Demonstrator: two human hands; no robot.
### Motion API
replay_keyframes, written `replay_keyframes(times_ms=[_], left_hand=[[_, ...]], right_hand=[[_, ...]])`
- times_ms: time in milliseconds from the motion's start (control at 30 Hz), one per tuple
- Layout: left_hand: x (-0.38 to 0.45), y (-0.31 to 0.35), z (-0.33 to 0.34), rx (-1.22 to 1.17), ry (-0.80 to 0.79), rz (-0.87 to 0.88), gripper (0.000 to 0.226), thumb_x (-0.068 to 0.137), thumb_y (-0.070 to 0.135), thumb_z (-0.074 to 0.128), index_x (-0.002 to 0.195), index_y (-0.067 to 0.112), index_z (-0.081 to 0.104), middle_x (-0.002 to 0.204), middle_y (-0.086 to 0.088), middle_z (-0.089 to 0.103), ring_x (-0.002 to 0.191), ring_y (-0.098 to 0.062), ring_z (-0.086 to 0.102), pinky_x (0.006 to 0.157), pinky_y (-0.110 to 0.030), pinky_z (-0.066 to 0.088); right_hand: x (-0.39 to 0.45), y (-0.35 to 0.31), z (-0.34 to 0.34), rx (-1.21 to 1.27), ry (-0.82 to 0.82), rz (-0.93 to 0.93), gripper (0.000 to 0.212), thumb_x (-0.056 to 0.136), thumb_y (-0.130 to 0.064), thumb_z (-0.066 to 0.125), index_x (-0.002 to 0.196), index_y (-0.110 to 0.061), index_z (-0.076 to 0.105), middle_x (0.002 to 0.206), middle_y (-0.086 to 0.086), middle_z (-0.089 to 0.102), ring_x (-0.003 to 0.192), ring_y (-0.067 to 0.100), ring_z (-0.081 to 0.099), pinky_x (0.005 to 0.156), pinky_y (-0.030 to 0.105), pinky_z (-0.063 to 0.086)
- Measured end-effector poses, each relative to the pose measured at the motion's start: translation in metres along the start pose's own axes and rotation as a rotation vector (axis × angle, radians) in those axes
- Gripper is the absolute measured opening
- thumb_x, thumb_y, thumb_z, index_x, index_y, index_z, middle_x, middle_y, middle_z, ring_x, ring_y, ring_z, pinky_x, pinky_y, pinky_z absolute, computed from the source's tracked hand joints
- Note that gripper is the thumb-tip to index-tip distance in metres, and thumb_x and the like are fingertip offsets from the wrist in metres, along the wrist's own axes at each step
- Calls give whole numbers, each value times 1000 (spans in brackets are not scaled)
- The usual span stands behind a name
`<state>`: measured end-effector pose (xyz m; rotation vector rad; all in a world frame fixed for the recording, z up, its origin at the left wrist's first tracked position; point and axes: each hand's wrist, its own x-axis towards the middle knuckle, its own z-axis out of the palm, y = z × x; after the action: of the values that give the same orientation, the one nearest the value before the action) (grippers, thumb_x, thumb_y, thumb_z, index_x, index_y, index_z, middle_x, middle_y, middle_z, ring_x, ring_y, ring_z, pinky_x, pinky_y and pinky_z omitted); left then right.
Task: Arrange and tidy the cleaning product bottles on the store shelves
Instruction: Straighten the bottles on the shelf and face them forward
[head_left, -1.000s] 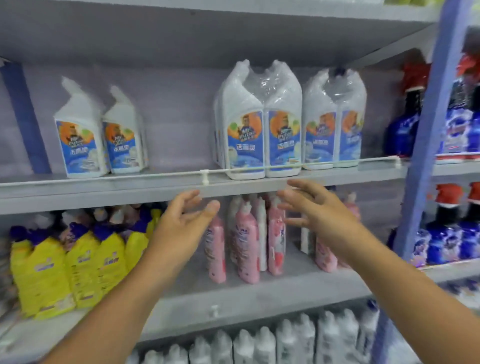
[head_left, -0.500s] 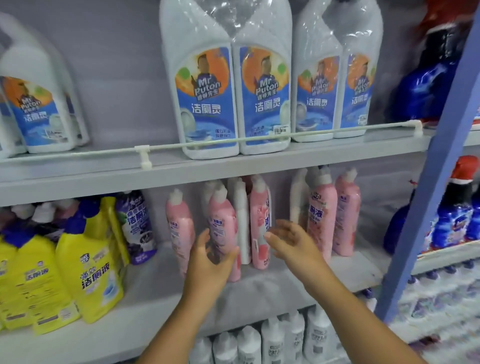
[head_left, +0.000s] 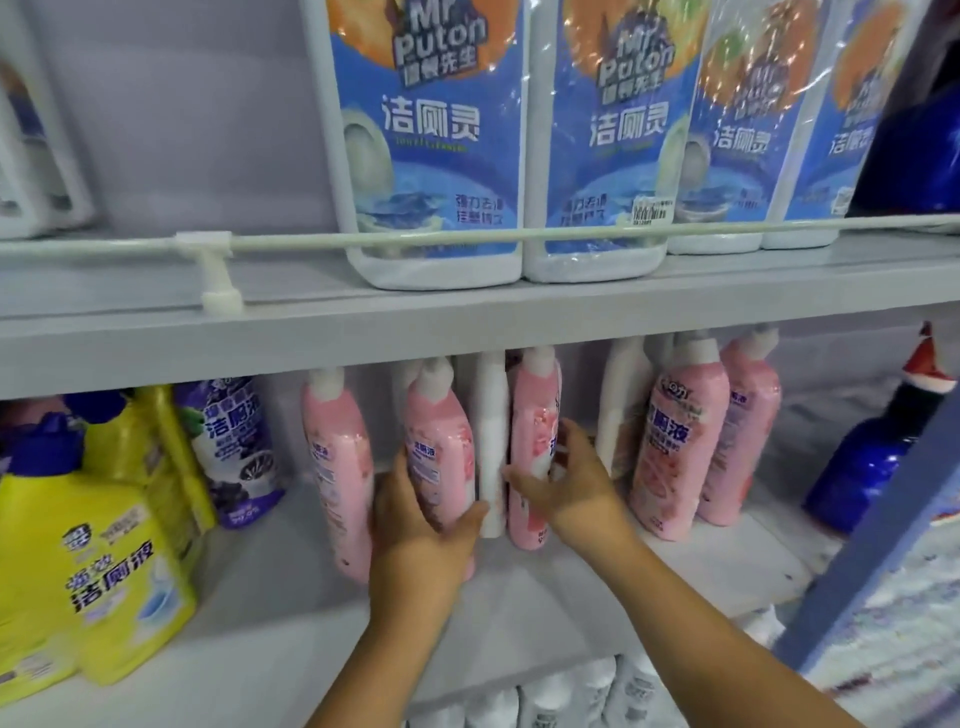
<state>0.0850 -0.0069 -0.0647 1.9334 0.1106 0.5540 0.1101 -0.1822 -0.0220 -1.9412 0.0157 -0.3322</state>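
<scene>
Left hand (head_left: 421, 535) wraps a pink bottle (head_left: 439, 447) low on the middle shelf (head_left: 701, 566), thumb across front, fingers hidden behind. Right hand (head_left: 566, 488) curls round the next pink bottle (head_left: 532, 441); a white bottle (head_left: 492, 441) stands between. Pink bottles upright, white caps half cut off by the upper shelf (head_left: 467, 322). That shelf holds shrink-wrapped white bottles (head_left: 431, 145), tops out of view.

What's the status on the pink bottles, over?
Left hand grips a pink bottle. Right hand grips the next pink bottle. White bottle wedged between them.
</scene>
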Motion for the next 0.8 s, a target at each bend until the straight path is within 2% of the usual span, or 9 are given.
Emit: replay_keyframes(times_ms=[67,200,300,333,467,600,700,733,800], left_hand=[[-5,-4,-2,48,67,22,102,64,38,94,150,21,40,137,-3,59,128,-26,56,108,-47,47],[-4,-9,-11,142,175,68,112,69,38,92,159,15,30,153,-13,48,142,-30,45,117,-46,38],[8,-23,-16,121,153,-4,111,69,48,89,158,27,26,153,-7,47,140,-27,46,116,-49,41],[14,-27,-17,108,147,-39,111,68,52,88,157,33,25,152,-4,47,140,-26,48,114,-52,43],[27,-31,-15,114,185,-76,112,68,51,88,157,35,23,154,-3,46,142,-25,46,115,-52,41],[31,-31,-15,131,212,-52,109,75,48,85,160,28,20,159,-6,40,147,-27,38,119,-52,35],[17,-18,-17,78,264,-18,98,77,48,81,157,28,29,154,-3,42,142,-29,44,112,-57,43],[7,-11,-16,65,322,33,90,78,43,82,153,24,36,149,-2,44,137,-32,48,105,-59,48],[-13,7,-11,49,417,147,70,78,40,79,138,15,53,135,-2,48,123,-34,56,96,-58,54]], right_hand=[[-1,4,-4,-9,21,-17,51,78,-18,86,111,-41,54,100,-23,67,92,-14,64,72,2,47],[-12,22,-26,-24,118,-90,47,82,-9,81,120,-29,61,97,-17,73,88,-9,68,72,7,52],[-10,29,-44,-55,184,-125,41,83,-7,77,114,-27,61,89,-13,72,80,-4,68,68,16,54],[-8,30,-47,-56,192,-139,39,83,-5,75,112,-27,60,87,-12,71,79,-3,67,68,15,52],[4,34,-52,-52,243,-194,40,86,-2,74,115,-22,55,89,-12,65,85,-14,61,76,-1,40],[17,37,-54,-2,180,-104,49,91,-8,70,131,-27,49,111,-7,64,99,-21,55,89,-5,32],[13,38,-58,-25,166,-66,61,88,-21,76,143,-20,48,129,-6,63,119,1,55,108,16,36],[5,37,-59,-18,168,-47,59,87,-23,78,140,-19,51,125,-6,65,117,7,58,106,23,40],[-22,36,-59,21,147,-32,45,87,-22,77,127,-21,56,110,-8,63,100,7,61,92,27,45]])
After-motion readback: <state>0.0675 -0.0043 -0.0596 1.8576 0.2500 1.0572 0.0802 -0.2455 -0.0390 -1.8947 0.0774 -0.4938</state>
